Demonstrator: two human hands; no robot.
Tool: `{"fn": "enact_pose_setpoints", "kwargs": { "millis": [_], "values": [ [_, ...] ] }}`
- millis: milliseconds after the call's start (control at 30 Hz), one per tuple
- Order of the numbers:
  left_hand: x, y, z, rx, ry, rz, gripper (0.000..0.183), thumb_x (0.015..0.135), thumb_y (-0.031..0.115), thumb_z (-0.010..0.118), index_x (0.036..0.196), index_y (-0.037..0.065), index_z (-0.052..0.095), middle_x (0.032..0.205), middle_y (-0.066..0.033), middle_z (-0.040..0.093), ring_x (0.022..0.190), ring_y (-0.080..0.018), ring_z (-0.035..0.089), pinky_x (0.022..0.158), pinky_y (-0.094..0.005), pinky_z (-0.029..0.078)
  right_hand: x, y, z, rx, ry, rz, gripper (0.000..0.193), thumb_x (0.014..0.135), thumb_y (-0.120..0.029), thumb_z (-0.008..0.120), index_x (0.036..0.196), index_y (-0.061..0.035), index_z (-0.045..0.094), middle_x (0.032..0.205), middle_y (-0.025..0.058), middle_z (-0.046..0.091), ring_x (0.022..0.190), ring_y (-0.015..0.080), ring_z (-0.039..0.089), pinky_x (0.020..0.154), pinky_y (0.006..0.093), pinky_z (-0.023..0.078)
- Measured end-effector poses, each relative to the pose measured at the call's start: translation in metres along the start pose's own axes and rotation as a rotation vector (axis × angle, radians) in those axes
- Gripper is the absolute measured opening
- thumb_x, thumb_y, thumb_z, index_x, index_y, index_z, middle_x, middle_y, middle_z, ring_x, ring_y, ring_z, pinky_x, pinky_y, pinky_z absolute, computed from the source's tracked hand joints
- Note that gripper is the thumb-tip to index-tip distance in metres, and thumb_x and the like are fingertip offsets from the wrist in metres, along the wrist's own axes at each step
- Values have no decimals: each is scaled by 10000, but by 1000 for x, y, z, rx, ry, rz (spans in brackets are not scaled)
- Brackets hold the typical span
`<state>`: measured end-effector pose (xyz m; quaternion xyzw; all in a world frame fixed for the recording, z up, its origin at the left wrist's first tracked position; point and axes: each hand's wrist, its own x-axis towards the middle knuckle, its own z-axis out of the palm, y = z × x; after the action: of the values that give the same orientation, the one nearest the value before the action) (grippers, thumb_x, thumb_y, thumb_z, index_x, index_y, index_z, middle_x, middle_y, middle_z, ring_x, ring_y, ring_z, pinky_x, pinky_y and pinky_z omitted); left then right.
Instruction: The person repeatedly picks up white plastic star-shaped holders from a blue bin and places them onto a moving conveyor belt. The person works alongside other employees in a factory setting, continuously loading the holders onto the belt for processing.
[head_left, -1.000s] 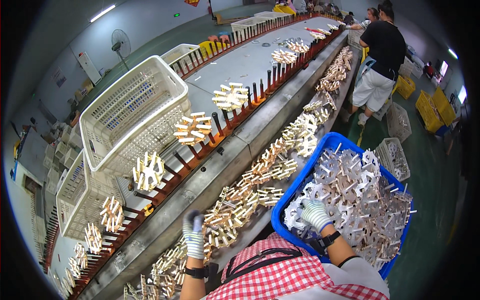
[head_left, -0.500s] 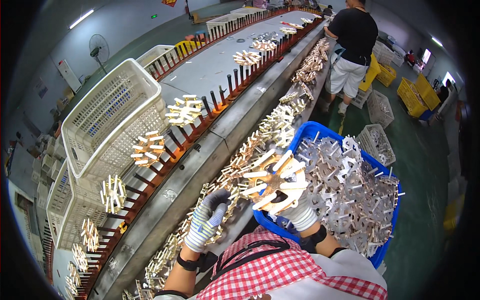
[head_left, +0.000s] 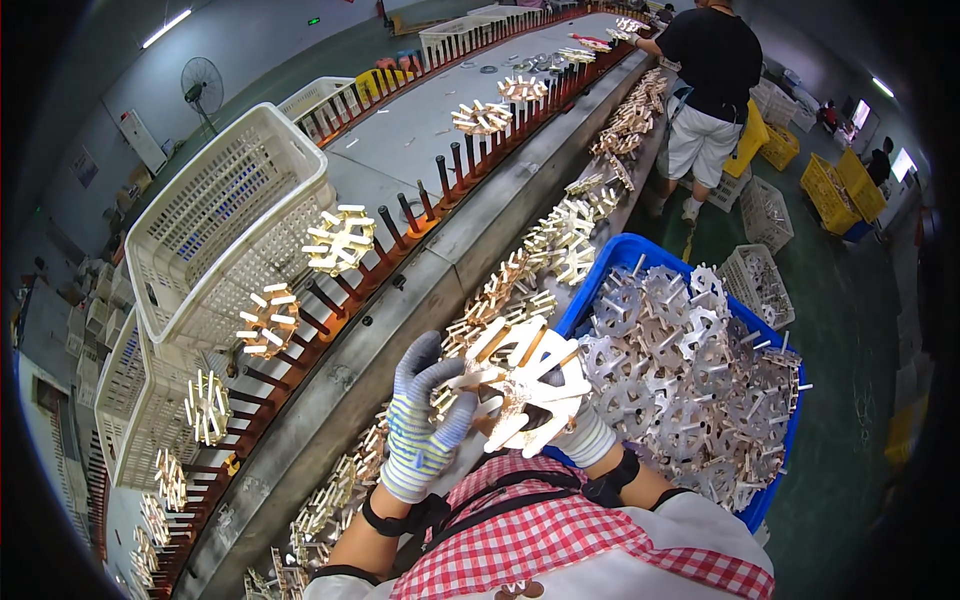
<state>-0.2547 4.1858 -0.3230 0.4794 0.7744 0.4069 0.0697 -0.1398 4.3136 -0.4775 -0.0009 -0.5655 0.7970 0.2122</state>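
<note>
White-striped gloved left hand, fingers loosely parted, perhaps against pale pronged metal disc in half-hidden grip of matching right hand.

1. Left hand, in striped knit: raised and open, fingers bent toward the right, thumb held apart.
2. Right hand, gloved alike: mostly hidden behind what it grips.
3. The 2 forearms, left forearm and right forearm: angled inward, bare above black-banded wrists.
</note>
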Motion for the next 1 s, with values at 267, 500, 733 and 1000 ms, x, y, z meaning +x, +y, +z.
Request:
{"fn": "enact_pose_setpoints", "kwargs": {
  "millis": [267,500,733,1000],
  "values": [
    [17,15,6,21,-104,-70,259,786,98,735,1035,43,689,1323,-191,550,1184,-294,578,1000,-377,448,-10,20,14,1287,-147,320,715,794,-388,775,1371,-73,492,1284,106,599,1081,296,640,922,530,540],
    [11,8,5,-115,-36,-84,245,889,114,647,1119,31,647,1316,-167,569,1182,-256,577,1020,-359,430,-13,13,13,906,-146,263,691,800,-363,771,1371,-92,494,1287,121,591,1124,337,609,957,561,509],
    [-21,-24,-11,-374,-248,-272,535,919,171,645,1406,66,449,1380,-73,511,1273,-188,468,1077,-346,374,2,-47,47,-185,30,-76,525,857,-390,668,1310,-142,567,1298,94,597,1206,264,562,1043,475,420],
    [-82,-118,0,-131,-287,173,445,981,196,506,1419,129,462,1451,-105,447,1334,-277,428,1153,-420,303,-8,18,59,449,-122,176,549,868,-333,710,1307,-74,507,1225,72,605,1101,209,596,959,373,497]
  ]
}}
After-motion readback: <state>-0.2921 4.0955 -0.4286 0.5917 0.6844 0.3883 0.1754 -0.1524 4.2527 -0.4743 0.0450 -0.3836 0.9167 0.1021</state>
